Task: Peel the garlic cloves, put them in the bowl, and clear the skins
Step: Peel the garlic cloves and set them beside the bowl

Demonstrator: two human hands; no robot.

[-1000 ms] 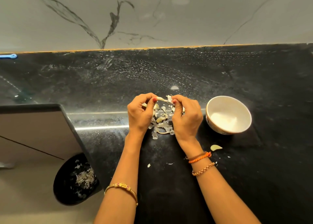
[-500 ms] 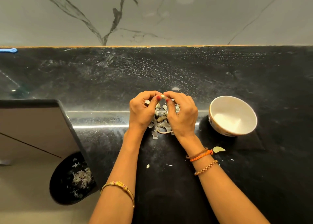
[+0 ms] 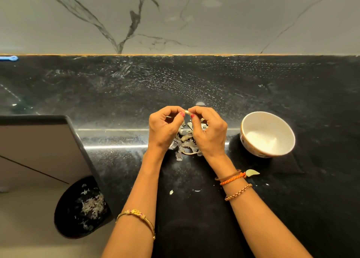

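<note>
My left hand (image 3: 164, 128) and my right hand (image 3: 210, 132) meet above the black counter and pinch a small pale garlic clove (image 3: 187, 112) between thumbs and fingertips. Under and between the hands lies a heap of garlic skins (image 3: 186, 140). A white bowl (image 3: 251, 121) stands on the counter to the right of my right hand, and I see no cloves inside it. A single pale garlic piece (image 3: 252, 172) lies beside my right wrist.
Small skin flakes (image 3: 171, 192) dot the black counter (image 3: 194, 86) near my forearms. A black bin (image 3: 81, 207) with skins inside stands on the floor lower left, past the counter's edge. A marble wall rises behind. A blue item (image 3: 8, 58) lies far left.
Both hands drew closer together and lifted slightly; the long strip of skin stretched between them a second ago is gone from view, and they now pinch the clove tightly.
</note>
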